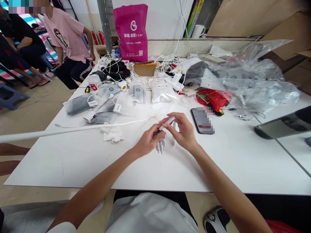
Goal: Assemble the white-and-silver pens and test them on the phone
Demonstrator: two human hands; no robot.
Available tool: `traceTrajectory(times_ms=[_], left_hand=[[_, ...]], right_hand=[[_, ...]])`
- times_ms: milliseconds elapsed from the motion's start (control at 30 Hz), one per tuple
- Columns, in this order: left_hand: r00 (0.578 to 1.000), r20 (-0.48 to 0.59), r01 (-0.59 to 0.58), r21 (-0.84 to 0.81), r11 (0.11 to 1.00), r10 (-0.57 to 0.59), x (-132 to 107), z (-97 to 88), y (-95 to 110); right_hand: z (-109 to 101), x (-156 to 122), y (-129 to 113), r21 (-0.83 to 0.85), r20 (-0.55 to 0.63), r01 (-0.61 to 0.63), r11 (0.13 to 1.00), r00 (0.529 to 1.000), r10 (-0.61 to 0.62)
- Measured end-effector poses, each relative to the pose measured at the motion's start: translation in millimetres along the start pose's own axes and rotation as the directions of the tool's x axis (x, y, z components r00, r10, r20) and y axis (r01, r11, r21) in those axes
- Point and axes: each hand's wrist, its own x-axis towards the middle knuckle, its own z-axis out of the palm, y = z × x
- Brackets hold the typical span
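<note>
Both my hands meet over the middle of the white table point(73, 161). My left hand point(148, 140) and my right hand point(183, 131) pinch the two ends of one small white pen-like stick point(167, 123), held just above the tabletop. Under the hands lie several more of these white sticks point(161, 146), side by side on the table. A phone point(202, 120) lies face up just right of my right hand. A crumpled white tissue point(112, 134) sits to the left of my left hand.
A long white rod or cable point(73, 128) crosses the table from the left edge. Packaged items point(161, 90), white cables, a red bag point(213, 97) and clear plastic bags point(252, 81) crowd the far side. A magenta bag point(132, 32) stands behind. People sit at far left.
</note>
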Motion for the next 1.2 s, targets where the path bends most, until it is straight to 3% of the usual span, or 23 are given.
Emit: traceTrajectory(times_ms=[133,267,667,800,933,1200], left_hand=[[1.000,-0.007,0.000,0.017,1.000,0.001,0.3,1.0,3.3],[0.999,-0.037,-0.007,-0.017,1.000,0.006,1.5,0.5,1.7],[0.999,-0.042,0.012,-0.068,0.998,-0.015,3.0,-0.7,-0.4],[1.000,0.020,0.016,-0.104,0.994,-0.014,1.6,0.2,2.6],[1.000,0.007,0.019,-0.103,0.995,-0.019,1.7,1.6,5.6],[0.997,-0.083,-0.008,-0.036,0.999,0.005,4.3,-1.8,-0.8]], right_hand=[[-3.7,4.4,-0.2,0.107,-0.019,0.088,0.990,0.996,-0.086],[-4.7,6.5,1.5,0.098,-0.080,0.163,0.982,0.985,-0.156],[-7.4,4.0,-6.8,0.123,-0.072,0.042,0.992,0.997,-0.033],[-6.6,3.0,-6.7,0.161,-0.022,0.051,0.986,0.999,-0.048],[-5.2,1.9,-6.9,0.158,0.018,0.079,0.984,0.996,-0.083],[-4.9,7.3,-12.6,0.149,-0.117,0.050,0.988,0.993,-0.033]])
